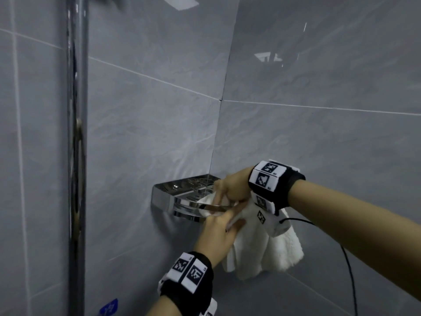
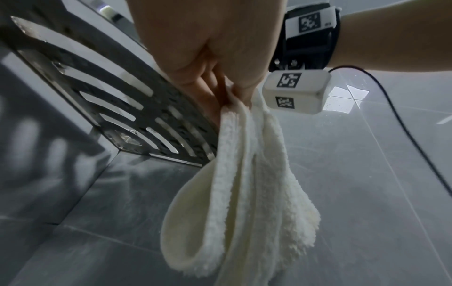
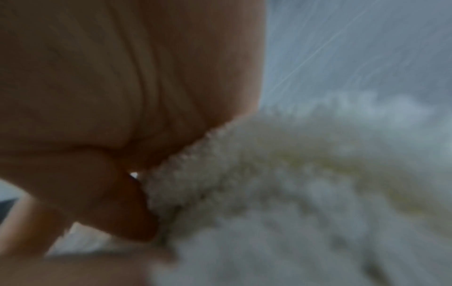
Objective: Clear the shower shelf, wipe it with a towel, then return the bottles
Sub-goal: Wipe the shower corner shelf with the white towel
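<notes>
Head view shows a polished chrome corner shelf with a slotted floor, fixed where two grey tiled walls meet, and a fluffy white terry towel bunched at its front right edge. Part of the towel lies on the shelf floor behind the curved front rail, while the rest spills over the rail and hangs below in soft folds. The right hand reaches down from above with its fingers curled on the towel at the shelf, and the right wrist view, though blurred, shows palm and thumb closed against the pile. The left hand comes up from below and its fingers wrap the hanging part just under the rail; in the left wrist view the towel drops in looped folds beside the shelf's slotted underside. A vertical chrome pipe runs down the left wall, well apart from the shelf.
</notes>
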